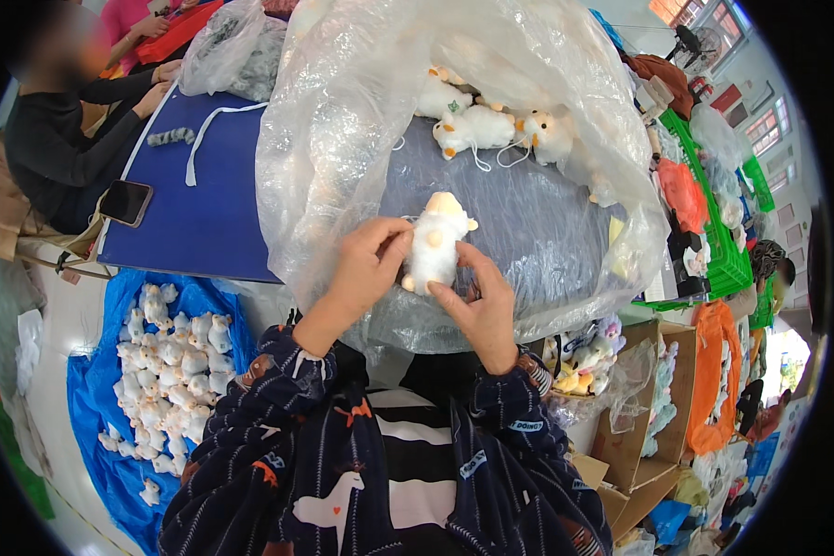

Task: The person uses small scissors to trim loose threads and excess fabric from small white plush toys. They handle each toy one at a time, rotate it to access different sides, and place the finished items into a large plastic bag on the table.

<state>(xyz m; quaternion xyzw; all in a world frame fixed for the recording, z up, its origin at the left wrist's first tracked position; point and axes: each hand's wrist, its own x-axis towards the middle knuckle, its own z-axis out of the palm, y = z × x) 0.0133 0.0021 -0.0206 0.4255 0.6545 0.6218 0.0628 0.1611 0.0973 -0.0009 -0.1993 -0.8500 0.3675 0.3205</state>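
Observation:
A small white fluffy plush toy (433,250) with cream-coloured head and feet lies on the plastic-covered table in front of me. My left hand (366,264) pinches at its left side, thumb and forefinger together; the exact spot they grip is partly hidden. With thumb and fingers, my right hand (480,301) holds the toy's lower right side. Farther back, several similar white plush toys (477,130) with orange-brown ears lie inside the opening of a big clear plastic bag (329,120). Thin white cords trail from some of them.
A blue tarp (88,408) on the floor at left holds a heap of small white plush toys (171,371). A phone (125,202) lies on the blue table's edge near a co-worker (74,139). Cardboard boxes (625,435) and green crates (718,232) stand at right.

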